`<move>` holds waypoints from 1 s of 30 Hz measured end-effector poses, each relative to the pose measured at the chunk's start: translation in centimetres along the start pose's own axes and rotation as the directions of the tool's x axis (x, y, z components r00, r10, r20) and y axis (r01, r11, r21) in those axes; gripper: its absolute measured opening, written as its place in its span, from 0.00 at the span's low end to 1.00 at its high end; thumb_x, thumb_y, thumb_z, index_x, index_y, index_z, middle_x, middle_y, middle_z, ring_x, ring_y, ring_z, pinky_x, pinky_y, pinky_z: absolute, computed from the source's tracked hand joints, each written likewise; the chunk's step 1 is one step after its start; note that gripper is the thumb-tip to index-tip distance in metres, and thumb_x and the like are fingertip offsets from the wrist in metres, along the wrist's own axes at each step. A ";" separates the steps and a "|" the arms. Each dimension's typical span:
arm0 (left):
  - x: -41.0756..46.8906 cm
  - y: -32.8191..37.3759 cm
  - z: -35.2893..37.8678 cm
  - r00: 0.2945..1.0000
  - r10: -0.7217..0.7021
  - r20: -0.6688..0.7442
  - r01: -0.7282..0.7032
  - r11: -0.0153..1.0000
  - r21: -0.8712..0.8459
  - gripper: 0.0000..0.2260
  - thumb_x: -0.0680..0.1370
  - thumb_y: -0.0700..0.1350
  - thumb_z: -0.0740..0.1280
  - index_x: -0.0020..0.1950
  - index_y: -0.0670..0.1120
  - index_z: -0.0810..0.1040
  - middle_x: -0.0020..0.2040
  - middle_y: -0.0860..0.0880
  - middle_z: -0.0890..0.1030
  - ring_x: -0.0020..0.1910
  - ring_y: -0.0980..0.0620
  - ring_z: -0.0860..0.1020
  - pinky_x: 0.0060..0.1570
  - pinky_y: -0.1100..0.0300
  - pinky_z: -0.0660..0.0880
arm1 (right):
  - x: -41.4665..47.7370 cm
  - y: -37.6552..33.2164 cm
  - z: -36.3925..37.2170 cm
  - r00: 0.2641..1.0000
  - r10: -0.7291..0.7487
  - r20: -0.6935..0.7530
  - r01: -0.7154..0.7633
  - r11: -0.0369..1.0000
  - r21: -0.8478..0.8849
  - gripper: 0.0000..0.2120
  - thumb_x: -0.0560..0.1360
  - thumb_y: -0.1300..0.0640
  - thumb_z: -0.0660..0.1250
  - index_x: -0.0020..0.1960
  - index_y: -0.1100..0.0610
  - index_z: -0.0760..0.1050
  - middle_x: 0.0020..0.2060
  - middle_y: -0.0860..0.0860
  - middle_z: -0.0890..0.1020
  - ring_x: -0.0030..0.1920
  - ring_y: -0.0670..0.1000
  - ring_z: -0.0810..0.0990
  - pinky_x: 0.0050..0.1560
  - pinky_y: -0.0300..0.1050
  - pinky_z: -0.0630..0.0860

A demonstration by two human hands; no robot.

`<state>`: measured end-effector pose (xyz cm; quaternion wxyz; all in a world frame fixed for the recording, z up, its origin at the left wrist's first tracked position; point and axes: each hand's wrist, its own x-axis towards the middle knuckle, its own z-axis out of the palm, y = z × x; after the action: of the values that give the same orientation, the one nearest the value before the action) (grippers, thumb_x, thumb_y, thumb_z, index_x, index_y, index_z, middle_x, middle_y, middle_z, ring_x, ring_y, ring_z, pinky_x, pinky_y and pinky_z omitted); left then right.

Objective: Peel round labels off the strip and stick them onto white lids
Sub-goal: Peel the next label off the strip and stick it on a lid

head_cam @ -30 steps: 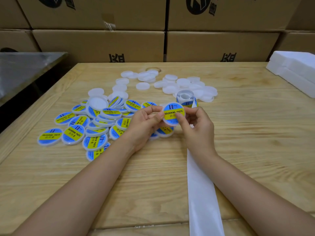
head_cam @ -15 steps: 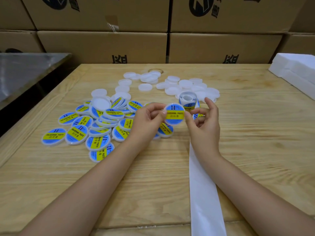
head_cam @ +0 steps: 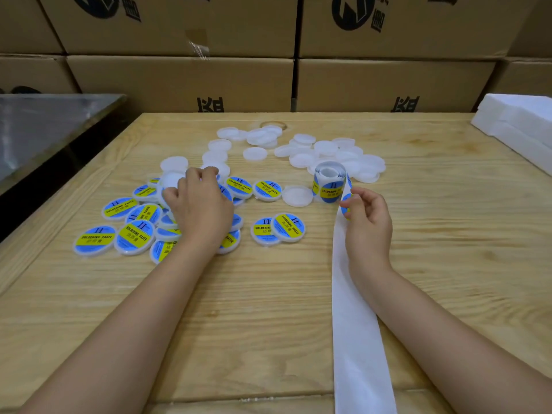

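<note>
Hidden: my left hand (head_cam: 198,210) lies palm down over the labelled lids (head_cam: 95,240) and covers the middle of that pile. Its fingertips curl at a blank white lid (head_cam: 171,178) at the pile's far edge.
Left grip: I cannot tell whether it has hold of anything, the back of the hand blocks it.
Right grip: my right hand (head_cam: 369,222) has thumb and forefinger pinched on the strip (head_cam: 355,324), just below the roll (head_cam: 330,182), right where a blue label (head_cam: 343,206) sits. The other fingers are loosely curled.
Unclear: I cannot tell if that label is lifted off the backing, too small.
Cut off: the bare strip runs toward me past the right wrist and out at the bottom edge. Both forearms are cut by the frame.
Task things: the roll stands on edge among the blank lids (head_cam: 325,147) at the far middle. One blank lid (head_cam: 297,196) lies just left of the roll. Two labelled lids (head_cam: 277,230) overlap at centre, between the hands.
Surface: pale wood table (head_cam: 448,249).
Room: stacked cardboard boxes (head_cam: 179,82) behind, white foam blocks (head_cam: 519,127) far right, a metal top (head_cam: 44,121) far left.
Change: half a second ago both hands held one labelled lid up at centre. Now neither holds it; the left has gone to the pile and the right has dropped to the strip.
</note>
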<state>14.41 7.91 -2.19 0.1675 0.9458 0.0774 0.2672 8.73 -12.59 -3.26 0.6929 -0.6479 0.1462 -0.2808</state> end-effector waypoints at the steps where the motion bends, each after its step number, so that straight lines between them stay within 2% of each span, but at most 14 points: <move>1: 0.0 0.0 0.0 1.000 0.028 -0.013 -0.028 0.999 0.035 0.22 0.72 0.35 0.59 0.65 0.45 0.72 0.63 0.42 0.72 0.59 0.41 0.69 0.56 0.50 0.55 | 0.1 0.0 -0.1 1.000 0.016 -0.010 -0.016 1.000 0.003 0.06 0.77 0.58 0.61 0.48 0.48 0.75 0.41 0.42 0.80 0.44 0.42 0.77 0.47 0.36 0.70; 4: -0.2 0.4 -0.6 0.988 0.136 -0.070 -0.131 0.989 0.074 0.22 0.72 0.35 0.59 0.66 0.45 0.71 0.67 0.46 0.70 0.64 0.44 0.67 0.61 0.50 0.51 | 0.2 0.2 -0.1 0.998 0.049 -0.029 -0.048 0.999 0.015 0.08 0.77 0.58 0.59 0.47 0.46 0.73 0.42 0.46 0.81 0.44 0.42 0.77 0.49 0.37 0.70; 5: -0.4 1.0 -1.0 0.974 0.208 -0.091 -0.205 0.978 0.032 0.21 0.72 0.34 0.60 0.64 0.45 0.73 0.66 0.46 0.72 0.64 0.45 0.69 0.63 0.49 0.52 | 0.3 0.2 -0.1 0.998 0.058 -0.033 -0.058 0.998 0.017 0.07 0.78 0.58 0.59 0.48 0.47 0.73 0.42 0.46 0.80 0.44 0.43 0.77 0.50 0.38 0.71; 7: -1.3 2.9 -1.8 0.906 0.407 -0.114 -0.421 0.891 -0.168 0.17 0.72 0.34 0.60 0.59 0.40 0.77 0.58 0.43 0.79 0.58 0.42 0.76 0.61 0.45 0.62 | 0.4 0.2 -0.1 0.996 0.079 -0.034 -0.079 0.997 0.012 0.07 0.78 0.57 0.59 0.51 0.49 0.73 0.44 0.46 0.80 0.46 0.45 0.76 0.51 0.41 0.71; 9: -3.5 5.1 -2.3 0.774 0.629 -0.076 -0.612 0.710 -0.349 0.14 0.74 0.37 0.58 0.55 0.38 0.79 0.51 0.41 0.82 0.50 0.40 0.80 0.54 0.47 0.71 | 0.4 0.2 0.0 0.995 0.094 -0.021 -0.094 0.995 -0.027 0.07 0.78 0.56 0.59 0.54 0.49 0.72 0.49 0.47 0.79 0.50 0.47 0.76 0.54 0.44 0.72; 10: -4.7 6.2 -2.3 0.685 0.729 -0.016 -0.681 0.632 -0.370 0.16 0.74 0.40 0.56 0.54 0.39 0.79 0.49 0.42 0.82 0.49 0.41 0.80 0.53 0.49 0.71 | 0.4 0.2 0.1 0.995 0.097 -0.015 -0.097 0.994 -0.050 0.07 0.79 0.56 0.58 0.55 0.49 0.71 0.51 0.47 0.78 0.53 0.48 0.76 0.57 0.46 0.72; 12: -7.0 7.7 -1.7 0.518 0.840 0.160 -0.772 0.540 -0.335 0.17 0.76 0.44 0.54 0.56 0.41 0.78 0.54 0.44 0.80 0.54 0.44 0.77 0.55 0.50 0.66 | 0.3 0.1 0.2 0.995 0.096 -0.013 -0.097 0.992 -0.077 0.06 0.79 0.56 0.59 0.55 0.50 0.70 0.55 0.51 0.78 0.56 0.51 0.76 0.59 0.49 0.72; 13: -7.8 8.0 -1.1 0.479 0.852 0.212 -0.781 0.524 -0.340 0.15 0.77 0.44 0.55 0.58 0.42 0.77 0.57 0.45 0.78 0.56 0.44 0.75 0.57 0.51 0.65 | 0.2 0.0 0.3 0.995 0.094 -0.011 -0.095 0.991 -0.093 0.06 0.79 0.56 0.59 0.54 0.50 0.70 0.56 0.52 0.78 0.57 0.52 0.76 0.60 0.50 0.72; 15: -8.6 8.1 -0.5 0.469 0.853 0.229 -0.763 0.522 -0.381 0.13 0.78 0.43 0.60 0.57 0.40 0.77 0.57 0.44 0.78 0.56 0.44 0.74 0.56 0.51 0.67 | 0.0 -0.1 0.2 0.997 0.079 0.005 -0.077 0.989 -0.128 0.05 0.79 0.56 0.59 0.53 0.51 0.70 0.55 0.53 0.78 0.57 0.52 0.76 0.59 0.49 0.71; 18: -8.6 8.0 -0.6 0.455 0.861 0.230 -0.749 0.509 -0.424 0.09 0.73 0.40 0.64 0.49 0.38 0.80 0.47 0.40 0.80 0.48 0.40 0.76 0.50 0.50 0.71 | -0.3 -0.1 0.1 0.994 0.000 0.105 0.026 0.970 -0.243 0.05 0.78 0.57 0.59 0.48 0.51 0.74 0.50 0.52 0.79 0.53 0.52 0.75 0.55 0.45 0.71; 20: -8.4 7.8 -0.8 0.430 0.871 0.239 -0.745 0.492 -0.451 0.07 0.71 0.40 0.65 0.44 0.39 0.80 0.41 0.40 0.80 0.43 0.40 0.76 0.47 0.51 0.71 | -0.4 -0.3 0.2 0.982 -0.046 0.185 0.113 0.924 -0.365 0.07 0.78 0.56 0.60 0.49 0.53 0.77 0.48 0.51 0.79 0.53 0.54 0.73 0.57 0.48 0.69; 24: -8.4 7.5 -1.3 0.391 0.889 0.239 -0.725 0.457 -0.515 0.09 0.73 0.45 0.65 0.47 0.43 0.82 0.41 0.45 0.81 0.44 0.43 0.77 0.49 0.51 0.71 | 0.4 -0.8 -0.5 0.947 -0.142 0.288 0.293 0.747 -0.597 0.12 0.80 0.54 0.57 0.53 0.55 0.78 0.45 0.48 0.79 0.51 0.52 0.64 0.58 0.49 0.64; 28: -8.2 7.5 -1.8 0.369 0.905 0.212 -0.713 0.422 -0.560 0.08 0.73 0.43 0.65 0.45 0.41 0.82 0.40 0.46 0.81 0.41 0.43 0.77 0.44 0.50 0.72 | 1.5 -0.7 -1.2 0.938 -0.094 0.333 0.295 0.722 -0.626 0.15 0.81 0.54 0.54 0.41 0.57 0.74 0.31 0.43 0.71 0.51 0.57 0.65 0.56 0.50 0.64; 30: -8.2 7.5 -1.8 0.368 0.910 0.191 -0.717 0.408 -0.565 0.07 0.73 0.41 0.66 0.44 0.41 0.82 0.40 0.46 0.82 0.40 0.43 0.78 0.43 0.50 0.73 | 1.8 -0.4 -1.1 0.929 -0.119 0.350 0.328 0.703 -0.631 0.14 0.81 0.54 0.53 0.46 0.55 0.76 0.35 0.42 0.75 0.50 0.57 0.66 0.53 0.46 0.61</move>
<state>6.90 -0.50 -1.99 0.2052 0.8306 -0.5108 0.0838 9.43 -14.52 -2.75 0.3812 -0.9019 0.0576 -0.1950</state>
